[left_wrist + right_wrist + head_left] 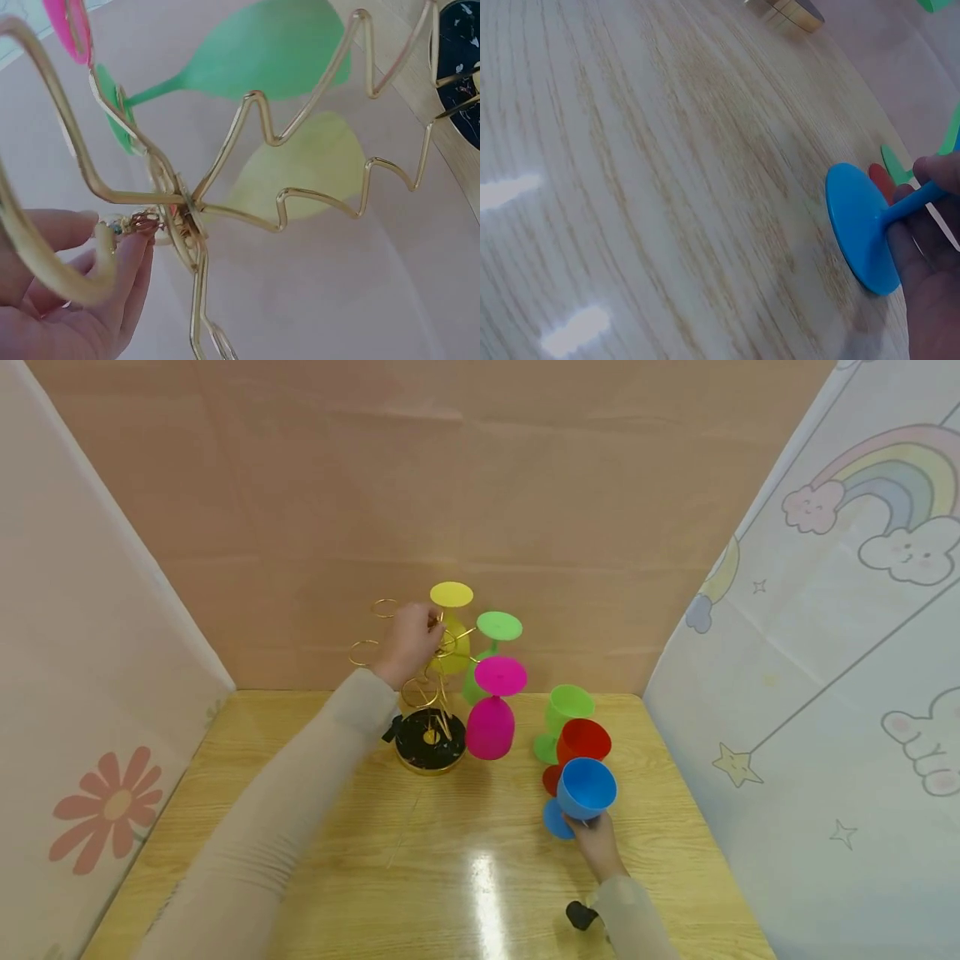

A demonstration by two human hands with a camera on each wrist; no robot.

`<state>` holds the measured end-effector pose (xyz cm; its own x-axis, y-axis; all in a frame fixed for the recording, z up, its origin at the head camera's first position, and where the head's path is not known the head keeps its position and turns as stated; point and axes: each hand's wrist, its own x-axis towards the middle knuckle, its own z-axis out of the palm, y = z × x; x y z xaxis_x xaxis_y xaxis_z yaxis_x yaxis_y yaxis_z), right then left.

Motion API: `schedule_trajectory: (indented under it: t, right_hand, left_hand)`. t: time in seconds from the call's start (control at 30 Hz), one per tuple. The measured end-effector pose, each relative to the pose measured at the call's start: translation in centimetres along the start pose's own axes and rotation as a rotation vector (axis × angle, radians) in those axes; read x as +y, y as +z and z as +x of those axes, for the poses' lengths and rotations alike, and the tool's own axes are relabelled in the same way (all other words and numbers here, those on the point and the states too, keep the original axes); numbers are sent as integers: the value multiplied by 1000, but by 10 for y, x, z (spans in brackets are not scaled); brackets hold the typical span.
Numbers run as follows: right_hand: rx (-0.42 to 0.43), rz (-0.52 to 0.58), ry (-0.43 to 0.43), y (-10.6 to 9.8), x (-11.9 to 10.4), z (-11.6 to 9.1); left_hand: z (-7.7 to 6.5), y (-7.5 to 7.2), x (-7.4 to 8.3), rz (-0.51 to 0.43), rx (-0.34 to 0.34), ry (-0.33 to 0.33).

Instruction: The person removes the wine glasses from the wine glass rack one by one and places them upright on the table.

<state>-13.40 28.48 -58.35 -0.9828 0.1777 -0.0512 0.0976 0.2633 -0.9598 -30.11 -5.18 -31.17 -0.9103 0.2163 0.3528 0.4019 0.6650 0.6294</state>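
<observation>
My left hand [408, 643] is at the top of a gold wire goblet rack [262, 124] with a round black base [411, 743]. In the left wrist view its fingertips pinch the small beaded top piece [135, 221]. Upside down on the rack hang a pink goblet [491, 728], a green goblet [499, 627] and a yellow goblet [452, 594]. At the right, my right hand [598, 845] grips a blue goblet [587, 787] by its stem, bowl up. Whether its foot [859, 229] touches the table cannot be told.
Behind the blue goblet stand a red goblet [583, 739] and another green goblet [568, 703], both upright on the wooden table [405, 877]. Several bare rings of the rack point left. A tan backdrop [315, 527] and patterned side panels enclose the table.
</observation>
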Motion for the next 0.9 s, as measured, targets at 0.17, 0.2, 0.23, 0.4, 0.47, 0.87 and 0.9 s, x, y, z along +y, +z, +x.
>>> schedule_trajectory:
  t: [0.17,0.2,0.23,0.4,0.47,0.87,0.9]
  right_hand:
    - [-1,20,-8,0,1,5]
    - [-1,17,-12,0,2,5]
    - [0,16,-12,0,2,6]
    - [4,23,-23,-1,4,7]
    - [6,31,-22,-2,4,8]
    - [29,44,-21,-2,6,11]
    - [28,45,-22,-2,6,11]
  left_hand:
    - [1,-7,-3,-55,-76,-6]
    - [1,-8,-3,-42,-86,0]
    - [2,-9,-3,-37,-99,4]
    - [5,-11,-6,4,-114,64]
    - [6,-12,-7,-4,-118,80]
    - [12,-15,-5,43,-178,86]
    - [13,-15,-5,53,-175,92]
